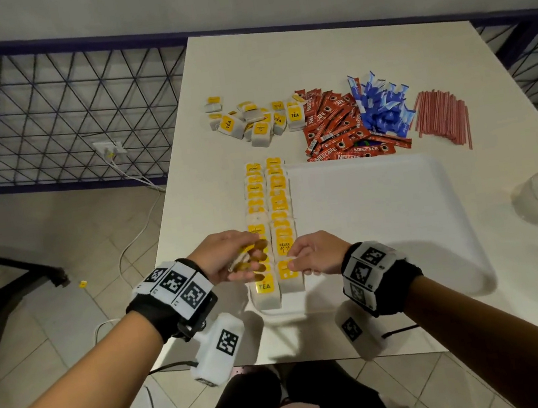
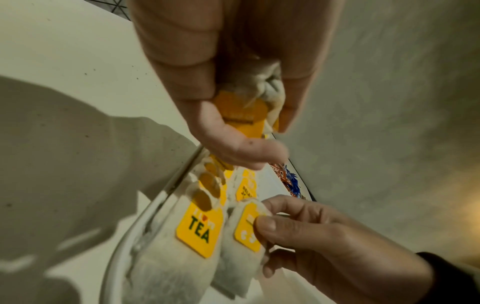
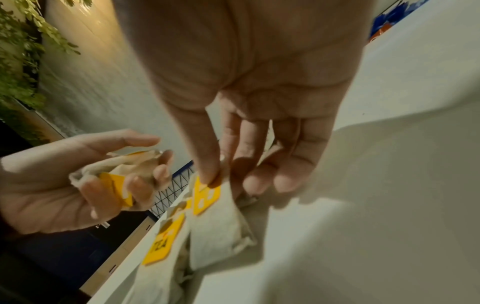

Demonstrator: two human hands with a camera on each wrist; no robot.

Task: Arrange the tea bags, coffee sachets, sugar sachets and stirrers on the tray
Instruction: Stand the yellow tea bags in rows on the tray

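While the left hand (image 1: 225, 256) keeps spare tea bags (image 3: 116, 174) bunched in curled fingers as a ready supply, the right hand (image 1: 316, 257) pinches the nearest bag (image 3: 215, 224) of the tray's (image 1: 399, 206) left-edge rows, likely squaring it; sachets and stirrers lie beyond the tray.

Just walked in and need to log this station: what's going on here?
A person is laying tea bags in two rows along the left side of a white tray. The left hand holds a small bunch of tea bags, while the right hand pinches the nearest tea bag of the right row. Loose tea bags, coffee sachets, blue sugar sachets and stirrers lie in piles beyond the tray.
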